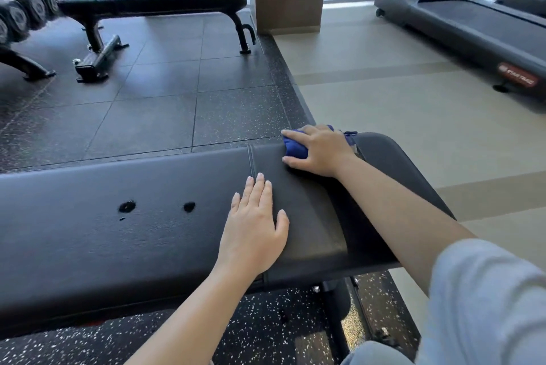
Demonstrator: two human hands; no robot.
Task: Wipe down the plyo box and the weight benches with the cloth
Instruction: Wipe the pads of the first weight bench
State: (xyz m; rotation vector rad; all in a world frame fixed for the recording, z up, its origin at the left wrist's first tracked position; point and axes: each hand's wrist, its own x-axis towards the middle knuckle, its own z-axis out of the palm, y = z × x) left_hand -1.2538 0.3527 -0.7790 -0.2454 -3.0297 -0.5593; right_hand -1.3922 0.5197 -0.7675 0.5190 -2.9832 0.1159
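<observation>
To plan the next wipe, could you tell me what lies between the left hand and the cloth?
Only bare bench pad separates left hand and cloth, in the head view.

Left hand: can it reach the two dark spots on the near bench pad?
Probably yes: the left hand lies flat on the near bench pad beside the dark spots, nothing between.

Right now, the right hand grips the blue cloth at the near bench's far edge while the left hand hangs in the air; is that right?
Not quite. The head view shows the left hand resting flat, fingers straight, on the near bench, not in the air. The rest holds: the right hand grips the blue cloth at the far edge.
</observation>
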